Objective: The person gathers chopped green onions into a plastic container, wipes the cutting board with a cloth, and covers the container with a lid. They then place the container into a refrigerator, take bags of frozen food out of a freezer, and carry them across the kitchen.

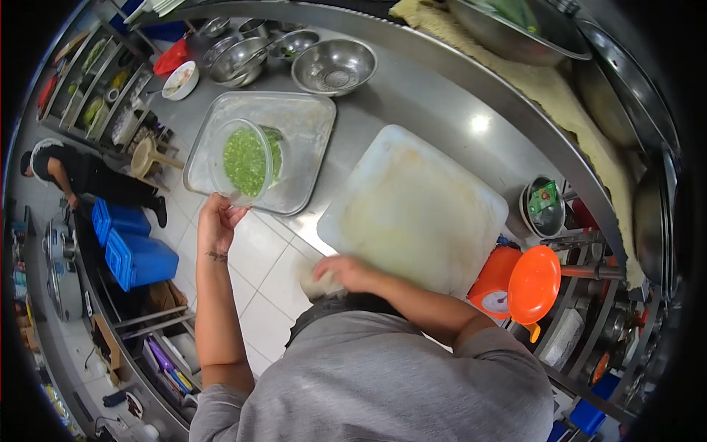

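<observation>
A clear round container (249,162) of chopped greens is over the metal tray (305,121) on the steel counter. My left hand (219,221) grips the container's near rim. Close to my waist, my right hand (345,272) is closed on a pale cloth (318,280), beside the near edge of the white cutting board (412,214). The board bears faint green and brown stains.
Steel bowls (334,68) and a white bowl (180,81) stand at the far left of the counter. An orange scale (502,283) is right of the board, near a bowl with a green packet (543,199). Another person (92,173) stands at far left near blue bins (136,258).
</observation>
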